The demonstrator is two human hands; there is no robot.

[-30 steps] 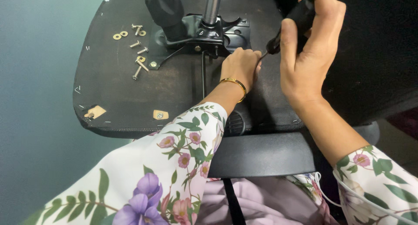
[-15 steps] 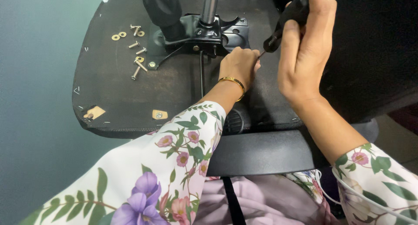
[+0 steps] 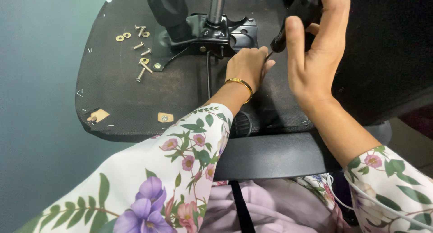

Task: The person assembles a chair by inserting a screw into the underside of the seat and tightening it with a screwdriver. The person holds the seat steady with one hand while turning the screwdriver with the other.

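We fix the chair seat (image 3: pixel 135 102).
Our right hand (image 3: pixel 315 57) grips the screwdriver (image 3: pixel 295 16); our left hand (image 3: pixel 248 66) curls shut, steadying its tip by the metal plate (image 3: pixel 203 34).

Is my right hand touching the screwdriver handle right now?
Touching. The head view shows the right hand wrapped around the black screwdriver handle, thumb and fingers pressed against it with no gap.

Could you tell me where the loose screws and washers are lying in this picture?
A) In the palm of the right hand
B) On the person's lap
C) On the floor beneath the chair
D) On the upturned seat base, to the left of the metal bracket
D: the loose screws and washers lie scattered on the dark seat base, left of the metal bracket, away from both hands.
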